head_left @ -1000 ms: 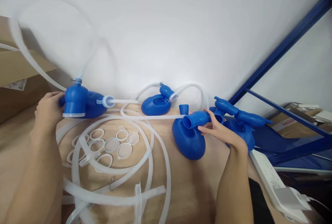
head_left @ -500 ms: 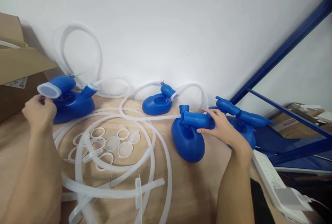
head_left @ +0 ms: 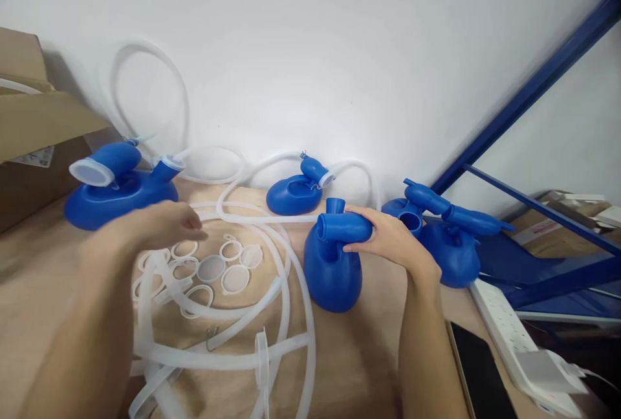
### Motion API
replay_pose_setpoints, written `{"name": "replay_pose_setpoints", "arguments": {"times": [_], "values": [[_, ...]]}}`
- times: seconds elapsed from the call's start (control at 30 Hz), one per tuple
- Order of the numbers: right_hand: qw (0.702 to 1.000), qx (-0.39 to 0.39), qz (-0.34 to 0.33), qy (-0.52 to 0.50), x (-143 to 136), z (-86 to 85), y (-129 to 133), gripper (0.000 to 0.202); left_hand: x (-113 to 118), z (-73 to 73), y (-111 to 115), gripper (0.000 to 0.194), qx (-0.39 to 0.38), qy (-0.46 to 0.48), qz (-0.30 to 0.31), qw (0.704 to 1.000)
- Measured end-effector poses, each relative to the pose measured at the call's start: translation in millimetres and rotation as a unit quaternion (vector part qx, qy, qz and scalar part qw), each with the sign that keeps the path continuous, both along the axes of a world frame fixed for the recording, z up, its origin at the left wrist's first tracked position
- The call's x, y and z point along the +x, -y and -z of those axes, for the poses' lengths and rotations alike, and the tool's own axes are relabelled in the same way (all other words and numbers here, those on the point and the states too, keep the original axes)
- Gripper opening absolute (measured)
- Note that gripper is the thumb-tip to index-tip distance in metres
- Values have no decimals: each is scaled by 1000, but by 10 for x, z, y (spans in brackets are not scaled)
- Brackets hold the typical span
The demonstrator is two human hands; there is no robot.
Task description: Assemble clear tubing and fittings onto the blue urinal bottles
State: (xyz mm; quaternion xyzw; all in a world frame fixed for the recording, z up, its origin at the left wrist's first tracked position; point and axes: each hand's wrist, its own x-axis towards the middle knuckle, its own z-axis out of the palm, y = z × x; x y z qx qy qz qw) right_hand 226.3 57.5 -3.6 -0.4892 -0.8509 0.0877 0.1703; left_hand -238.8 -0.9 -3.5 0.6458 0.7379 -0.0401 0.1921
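Observation:
My right hand (head_left: pixel 388 235) grips the blue cylindrical part (head_left: pixel 345 227) lying across the top of a blue bottle (head_left: pixel 334 277) right of centre. That bottle's short open neck (head_left: pixel 335 205) points up behind the cylinder. My left hand (head_left: pixel 167 228), slightly blurred, hovers near the white rings and caps (head_left: pixel 210 268), its fingers bent and partly hidden; whether it holds anything is unclear. Behind it at the left sits another blue bottle (head_left: pixel 130 196) with a white-capped cylinder and clear tubing. Coiled translucent tubing (head_left: pixel 286 290) lies around the rings.
A small blue bottle (head_left: pixel 294 196) rests near the wall. More blue bottles (head_left: pixel 451 254) stand at the right by a blue metal frame (head_left: pixel 538 89). A phone (head_left: pixel 480 370) and a white power strip (head_left: pixel 504 328) lie at the right edge. A cardboard box (head_left: pixel 43 141) is at the left.
My left hand has left the left bottle's white-capped cylinder and moved right, over the tubing. My right hand has closed on the blue cylinder, and its bottle has shifted left.

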Motion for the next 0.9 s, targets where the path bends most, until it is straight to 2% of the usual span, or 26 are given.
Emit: {"name": "replay_pose_setpoints", "arguments": {"times": [0.07, 0.13, 0.23, 0.33, 0.53, 0.6, 0.73, 0.9], "values": [[1000, 10, -1, 18, -74, -21, 32, 77, 330, 152, -107, 49, -49, -11, 41, 998], [1000, 18, -9, 24, -136, -42, 59, 76, 543, 355, -230, 61, -72, -16, 74, 995], [999, 26, -31, 19, -198, -66, 79, 72, 675, 621, -352, 71, -76, -11, 123, 989], [999, 29, -38, 20, -233, -79, 75, 67, 721, 773, -385, 78, -65, -7, 154, 986], [999, 29, -36, 6, -244, -34, 25, 70, 766, 926, -429, 85, -22, 22, 198, 980], [999, 26, -46, -6, -231, -2, 1, 71, 734, 953, -453, 76, -17, 26, 201, 979], [998, 12, -54, -26, -210, 28, -23, 69, 636, 956, -478, 41, -23, 31, 206, 978], [998, -3, -53, -30, -215, 2, -11, 67, 569, 925, -473, 35, -1, 61, 219, 974]]}}
